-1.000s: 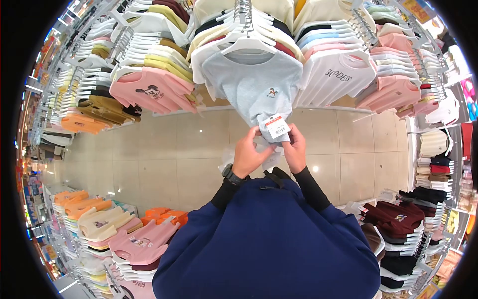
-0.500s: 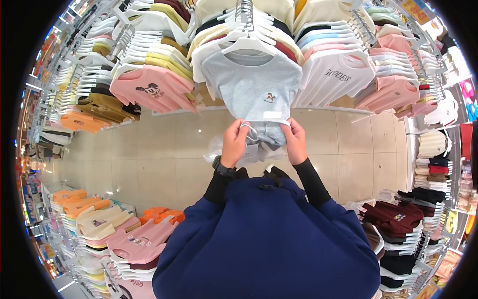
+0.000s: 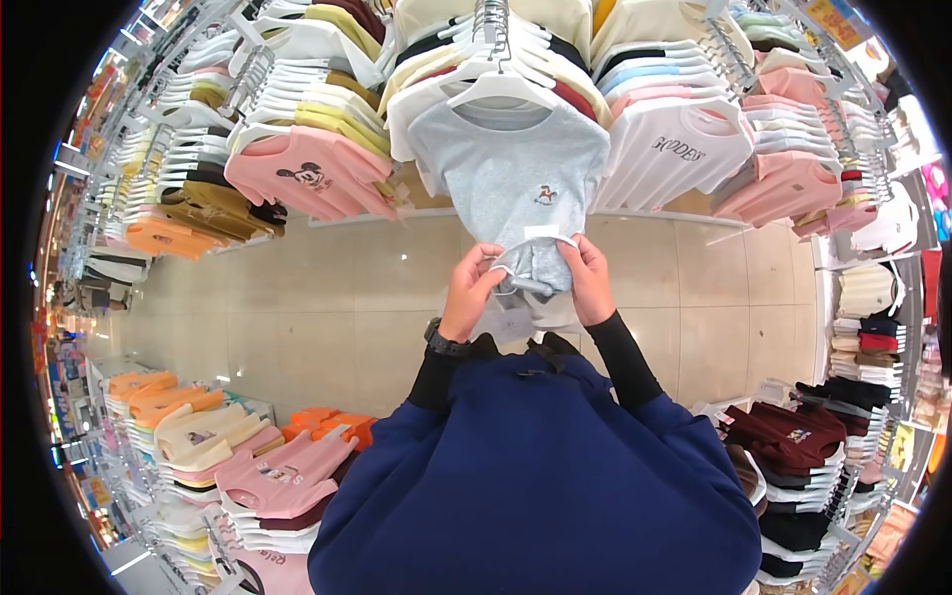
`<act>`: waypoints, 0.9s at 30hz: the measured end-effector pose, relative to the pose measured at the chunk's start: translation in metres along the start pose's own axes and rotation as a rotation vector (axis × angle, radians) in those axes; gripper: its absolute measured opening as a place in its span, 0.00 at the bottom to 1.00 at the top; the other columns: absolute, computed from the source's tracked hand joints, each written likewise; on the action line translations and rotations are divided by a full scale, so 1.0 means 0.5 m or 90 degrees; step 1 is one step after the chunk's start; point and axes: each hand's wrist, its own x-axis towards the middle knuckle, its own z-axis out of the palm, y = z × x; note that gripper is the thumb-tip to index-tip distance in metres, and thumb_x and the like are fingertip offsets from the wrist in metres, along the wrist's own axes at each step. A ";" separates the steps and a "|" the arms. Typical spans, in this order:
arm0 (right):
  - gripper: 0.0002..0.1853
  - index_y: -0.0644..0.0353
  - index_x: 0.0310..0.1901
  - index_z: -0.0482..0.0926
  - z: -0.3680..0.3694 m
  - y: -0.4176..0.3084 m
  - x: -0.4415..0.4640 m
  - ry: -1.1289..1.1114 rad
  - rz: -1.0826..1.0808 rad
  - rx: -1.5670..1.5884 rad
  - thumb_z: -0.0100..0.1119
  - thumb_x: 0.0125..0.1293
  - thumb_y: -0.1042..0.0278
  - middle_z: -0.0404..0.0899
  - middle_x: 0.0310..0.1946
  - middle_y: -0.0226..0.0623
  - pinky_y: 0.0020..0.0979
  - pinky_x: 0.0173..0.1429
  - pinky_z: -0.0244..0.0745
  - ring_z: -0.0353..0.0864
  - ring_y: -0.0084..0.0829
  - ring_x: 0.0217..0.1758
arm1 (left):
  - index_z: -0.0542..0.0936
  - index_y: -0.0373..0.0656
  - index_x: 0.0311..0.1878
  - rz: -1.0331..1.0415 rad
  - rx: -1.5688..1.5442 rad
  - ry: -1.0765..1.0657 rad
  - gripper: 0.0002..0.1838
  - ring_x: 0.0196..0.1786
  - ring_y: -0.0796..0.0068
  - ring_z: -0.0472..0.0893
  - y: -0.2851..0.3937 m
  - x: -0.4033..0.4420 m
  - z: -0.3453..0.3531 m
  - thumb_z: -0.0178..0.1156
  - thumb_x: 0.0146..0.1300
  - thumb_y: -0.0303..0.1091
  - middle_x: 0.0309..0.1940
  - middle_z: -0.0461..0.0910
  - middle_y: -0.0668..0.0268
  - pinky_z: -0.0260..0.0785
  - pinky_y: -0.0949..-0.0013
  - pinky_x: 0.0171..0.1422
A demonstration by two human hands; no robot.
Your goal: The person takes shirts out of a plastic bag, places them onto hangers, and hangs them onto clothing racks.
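A light grey-blue shirt [image 3: 506,169] with a small horse print hangs on a white hanger [image 3: 502,87] at the front of the middle rack. My left hand [image 3: 470,288] pinches the left side of its lower edge, and my right hand [image 3: 590,278] pinches the right side. Between my hands the hem is folded up, and a blank white label [image 3: 541,232] shows on it. A pale tag [image 3: 510,322] and whitish, partly see-through material hang below the cloth, beside my left hand.
Left of the shirt hangs a pink mouse-print shirt [image 3: 312,174]; right of it, a white lettered shirt [image 3: 678,154]. Tiled floor [image 3: 327,297] lies beneath. Behind me stand racks with pink [image 3: 283,476] and maroon shirts [image 3: 783,433].
The red-and-white price tag that lay over the hem is out of sight. My hands moved apart to the hem's two sides; lately its left part has been bunched and lifted.
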 end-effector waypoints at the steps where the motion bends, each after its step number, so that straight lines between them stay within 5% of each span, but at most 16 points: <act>1: 0.11 0.54 0.28 0.70 0.001 -0.001 0.000 0.002 0.004 0.000 0.55 0.72 0.69 0.65 0.24 0.14 0.18 0.32 0.55 0.58 0.07 0.28 | 0.73 0.39 0.54 -0.021 -0.022 -0.030 0.15 0.38 0.88 0.73 0.001 -0.004 -0.005 0.58 0.66 0.30 0.37 0.79 0.72 0.65 0.79 0.41; 7: 0.11 0.56 0.28 0.71 0.005 -0.005 0.003 -0.026 0.001 -0.066 0.56 0.70 0.69 0.66 0.23 0.15 0.18 0.30 0.55 0.59 0.08 0.27 | 0.69 0.35 0.62 0.145 0.123 -0.059 0.27 0.46 0.81 0.78 -0.008 -0.004 0.024 0.65 0.62 0.31 0.45 0.81 0.64 0.70 0.76 0.49; 15: 0.09 0.58 0.33 0.72 0.002 -0.008 0.013 -0.111 0.020 -0.166 0.61 0.67 0.67 0.70 0.27 0.19 0.19 0.34 0.61 0.65 0.10 0.31 | 0.80 0.34 0.47 0.059 0.187 -0.016 0.15 0.38 0.86 0.76 -0.015 0.016 0.015 0.67 0.61 0.32 0.36 0.81 0.71 0.70 0.76 0.44; 18: 0.20 0.60 0.47 0.71 0.024 -0.006 0.004 -0.104 -0.168 -0.289 0.70 0.59 0.63 0.74 0.36 0.29 0.25 0.42 0.70 0.73 0.20 0.39 | 0.82 0.33 0.42 0.081 0.190 0.035 0.13 0.34 0.87 0.75 -0.018 0.025 0.014 0.68 0.61 0.33 0.30 0.81 0.72 0.69 0.77 0.38; 21: 0.37 0.58 0.61 0.63 0.033 -0.035 -0.010 -0.155 -0.190 -0.557 0.75 0.52 0.66 0.71 0.47 0.38 0.26 0.45 0.74 0.76 0.27 0.40 | 0.82 0.32 0.39 0.073 0.179 0.049 0.10 0.31 0.88 0.74 -0.019 0.042 0.003 0.66 0.62 0.31 0.27 0.81 0.72 0.66 0.78 0.34; 27: 0.43 0.57 0.65 0.61 0.010 -0.012 0.013 -0.166 -0.094 -0.524 0.76 0.49 0.68 0.75 0.46 0.41 0.32 0.47 0.77 0.81 0.30 0.41 | 0.82 0.33 0.41 0.090 0.144 0.003 0.07 0.34 0.89 0.74 -0.020 0.058 -0.016 0.62 0.61 0.26 0.31 0.81 0.72 0.65 0.79 0.35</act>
